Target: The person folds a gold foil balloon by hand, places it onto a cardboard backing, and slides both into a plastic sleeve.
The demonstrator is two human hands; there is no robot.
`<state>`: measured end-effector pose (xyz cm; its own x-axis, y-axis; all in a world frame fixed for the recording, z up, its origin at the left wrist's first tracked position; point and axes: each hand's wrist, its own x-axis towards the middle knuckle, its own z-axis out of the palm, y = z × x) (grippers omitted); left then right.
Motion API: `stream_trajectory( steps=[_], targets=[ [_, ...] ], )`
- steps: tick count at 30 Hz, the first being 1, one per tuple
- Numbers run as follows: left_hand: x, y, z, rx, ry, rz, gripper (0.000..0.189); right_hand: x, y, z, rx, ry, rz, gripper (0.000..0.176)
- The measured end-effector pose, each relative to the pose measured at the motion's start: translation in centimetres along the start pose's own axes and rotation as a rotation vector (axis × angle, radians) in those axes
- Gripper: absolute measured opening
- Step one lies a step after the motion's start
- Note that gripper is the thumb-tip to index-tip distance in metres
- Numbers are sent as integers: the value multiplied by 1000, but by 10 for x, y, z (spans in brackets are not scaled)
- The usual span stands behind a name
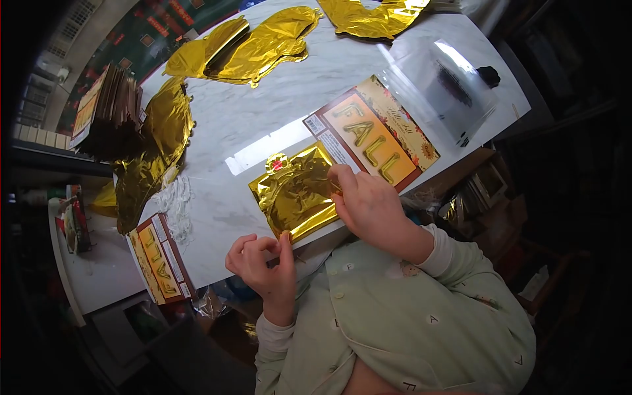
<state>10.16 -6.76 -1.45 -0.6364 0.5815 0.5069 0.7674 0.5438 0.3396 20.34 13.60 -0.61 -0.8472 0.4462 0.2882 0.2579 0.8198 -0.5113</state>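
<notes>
A crumpled gold foil balloon [299, 187] lies folded into a rough rectangle near the front edge of the marble-look table. A small round gold piece with a red mark [277, 164] sits at its upper left edge. My right hand [370, 205] pinches the foil's right side, its fingertips partly hidden behind the hand. My left hand [266, 271] is at the foil's lower corner, fingers loosely curled and apart, with one fingertip touching the edge. Just beyond my right hand lies a printed "FALL" card [368, 135], partly under the foil's right side.
Clear plastic sleeves [447, 85] lie at the right. More gold foil balloons [273, 49] line the far edge and left side [168, 122]. A stack of cards [108, 112] stands at the left. White string [174, 201] lies near another "FALL" card [160, 260] overhanging the table edge.
</notes>
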Motion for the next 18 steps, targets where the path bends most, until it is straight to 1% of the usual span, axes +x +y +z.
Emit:
stream_trajectory(
  steps=[1, 3, 4, 6, 7, 9, 14, 16, 18],
  targets=[
    [2, 1, 0, 0, 2, 0, 38, 0, 0, 0, -25, -15, 2, 39],
    [6, 2, 1, -248, -143, 203, 42, 0, 1, 0, -25, -20, 2, 39],
    [16, 10, 2, -250, -144, 206, 42, -1, 1, 1, -25, -27, 5, 39],
    [42, 30, 6, -162, -320, 231, 55, -1, 1, 2, -28, -21, 8, 39],
    [45, 29, 13, -163, -319, 237, 55, -1, 1, 2, -30, -18, 7, 39],
    [45, 22, 30, 28, -466, 123, 70, -2, 2, 1, -27, -5, 11, 38],
    [42, 14, 40, 58, -494, 115, 72, -6, 0, -1, 69, 44, 58, 36],
    [42, 14, 42, 55, -479, 98, 72, -8, -2, -6, 168, 87, 132, 32],
    [42, 15, 43, 74, -475, 99, 72, -10, 2, -4, 204, 107, 168, 31]
  ],
)
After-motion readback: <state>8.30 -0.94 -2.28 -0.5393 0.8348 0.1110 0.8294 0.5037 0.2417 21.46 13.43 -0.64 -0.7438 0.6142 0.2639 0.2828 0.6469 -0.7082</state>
